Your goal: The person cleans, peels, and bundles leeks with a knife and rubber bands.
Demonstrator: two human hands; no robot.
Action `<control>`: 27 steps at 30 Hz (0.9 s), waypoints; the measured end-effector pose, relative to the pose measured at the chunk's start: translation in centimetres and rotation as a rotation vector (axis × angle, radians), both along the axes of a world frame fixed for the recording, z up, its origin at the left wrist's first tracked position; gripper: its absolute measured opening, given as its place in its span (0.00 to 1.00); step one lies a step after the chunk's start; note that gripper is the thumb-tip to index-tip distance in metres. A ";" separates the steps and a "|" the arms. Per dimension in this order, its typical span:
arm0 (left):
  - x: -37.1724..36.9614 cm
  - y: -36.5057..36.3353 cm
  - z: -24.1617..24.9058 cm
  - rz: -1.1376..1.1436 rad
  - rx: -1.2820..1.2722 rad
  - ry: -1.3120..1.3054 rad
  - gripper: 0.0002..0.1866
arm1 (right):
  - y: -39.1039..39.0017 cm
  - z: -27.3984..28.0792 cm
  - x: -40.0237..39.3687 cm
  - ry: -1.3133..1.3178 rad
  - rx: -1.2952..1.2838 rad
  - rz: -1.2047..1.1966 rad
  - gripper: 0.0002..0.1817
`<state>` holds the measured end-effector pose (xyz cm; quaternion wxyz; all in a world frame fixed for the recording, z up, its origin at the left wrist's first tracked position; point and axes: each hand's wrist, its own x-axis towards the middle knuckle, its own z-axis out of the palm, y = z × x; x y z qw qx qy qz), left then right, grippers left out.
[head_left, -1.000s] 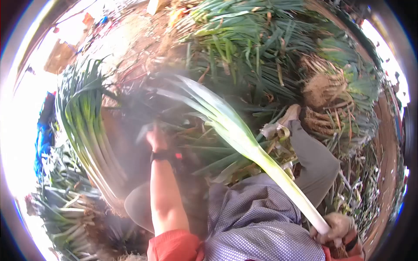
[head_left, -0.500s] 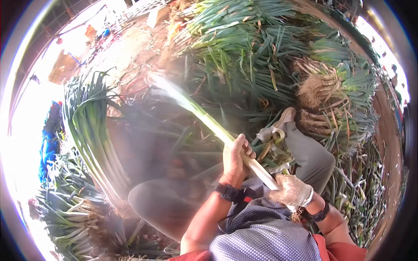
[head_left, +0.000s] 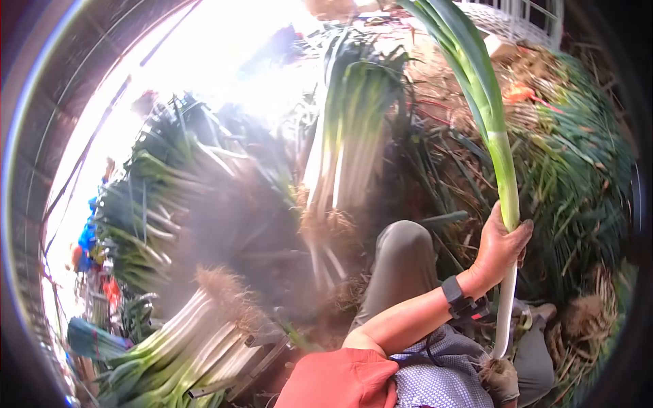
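A long leek [head_left: 502,160] stands nearly upright at the right, its green leaves running past the top edge of the view. My bare left hand [head_left: 500,245] is wrapped around the pale middle of its stalk. Low in the view, my right hand [head_left: 505,382], in a light work glove, is closed at the leek's root end. Its fingers are partly covered by the roots and the frame's lower part. A black band sits on my left wrist.
A bundle of leeks [head_left: 354,136] stands ahead. Leeks with bushy roots [head_left: 197,333] lie at lower left, and more leeks [head_left: 163,197] are piled behind them. Green leaves [head_left: 578,170] are heaped at right. A white crate [head_left: 510,20] is at the back. My bent knee [head_left: 406,251] is between.
The view has swung left, bringing in the left-hand leek piles. The leek has gone from slanting to nearly upright, with my left hand still around its stalk.
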<state>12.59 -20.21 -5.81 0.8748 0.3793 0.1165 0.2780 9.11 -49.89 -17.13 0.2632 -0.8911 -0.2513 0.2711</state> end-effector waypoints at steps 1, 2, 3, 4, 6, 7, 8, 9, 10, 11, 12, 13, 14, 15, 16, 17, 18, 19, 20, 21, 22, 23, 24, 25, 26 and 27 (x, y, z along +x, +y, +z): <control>-0.9 1.4 0.6 0.046 0.031 -0.021 0.19 | 2.1 2.0 -0.7 0.333 0.190 -0.369 0.13; -1.8 3.2 0.8 0.141 0.078 -0.056 0.16 | 1.0 1.2 1.0 0.634 0.194 -0.339 0.18; -3.1 5.1 1.7 0.168 0.052 -0.076 0.15 | 1.3 1.1 1.6 0.631 0.191 -0.311 0.18; -4.7 7.1 2.4 0.235 0.077 -0.084 0.14 | 1.9 1.2 2.1 0.611 0.137 -0.341 0.18; -8.4 11.9 3.4 0.361 0.089 -0.110 0.11 | 3.8 2.3 2.8 0.581 0.055 -0.369 0.14; -10.8 14.7 3.9 0.418 0.071 -0.128 0.09 | 4.7 2.6 3.1 0.577 0.058 -0.344 0.14; -14.4 17.8 5.5 0.507 0.304 -0.115 0.09 | 5.5 2.8 3.5 0.453 0.050 -0.213 0.14; -17.8 22.9 5.3 0.638 0.504 -0.089 0.08 | 6.2 2.9 3.7 0.329 0.044 -0.090 0.13; -21.3 28.2 5.5 0.705 0.555 0.076 0.11 | 6.7 3.0 3.8 0.278 0.091 -0.022 0.14; -26.8 39.2 3.6 0.953 0.763 0.349 0.14 | 7.2 3.4 3.6 0.279 0.086 -0.021 0.14; -29.9 39.9 4.2 1.089 1.025 0.520 0.17 | 8.3 4.2 3.5 0.346 0.044 -0.059 0.14; -32.9 40.5 4.9 1.280 1.280 0.763 0.21 | 9.2 4.6 3.6 0.409 0.012 -0.100 0.15; -35.9 41.0 5.7 1.499 1.465 0.988 0.25 | 8.9 3.5 4.0 0.313 0.085 -0.022 0.14; -36.9 42.1 4.9 1.430 1.283 1.071 0.26 | 8.7 2.4 4.7 0.316 0.095 -0.019 0.14; -37.2 41.9 5.3 1.357 1.104 1.157 0.27 | 8.7 1.4 5.3 0.409 0.051 -0.091 0.15; -36.5 40.2 2.8 1.149 0.902 0.996 0.23 | 8.4 0.7 5.5 0.503 -0.002 -0.167 0.15; -34.5 36.2 0.9 0.937 0.695 0.833 0.19 | 9.0 1.2 5.2 0.528 -0.033 -0.181 0.17; -32.5 33.2 -1.0 0.728 0.486 0.663 0.16 | 9.7 1.9 4.6 0.526 -0.038 -0.187 0.17; -31.0 31.7 -3.4 0.720 0.536 0.684 0.15 | 10.4 2.8 3.7 0.488 -0.013 -0.225 0.15; -29.6 30.4 -5.5 0.717 0.584 0.706 0.14 | 10.7 3.2 3.4 0.449 0.010 -0.257 0.14; -27.9 28.0 -5.2 0.633 0.579 0.737 0.15 | 10.0 2.2 4.1 0.323 0.028 -0.142 0.14; -26.3 25.8 -4.1 0.552 0.580 0.765 0.15 | 9.9 2.1 4.4 0.318 0.029 -0.135 0.14; -24.8 24.5 -3.8 0.509 0.530 0.699 0.15 | 9.7 2.0 4.7 0.276 -0.004 -0.095 0.14; -23.3 23.5 -3.3 0.462 0.483 0.635 0.15 | 9.6 1.9 4.9 0.236 -0.035 -0.059 0.13; -21.7 22.6 -2.4 0.428 0.522 0.561 0.15 | 9.5 1.6 5.0 0.239 -0.029 -0.064 0.13; -20.3 21.5 -1.4 0.388 0.555 0.493 0.15 | 9.2 1.3 5.0 0.317 0.005 -0.149 0.13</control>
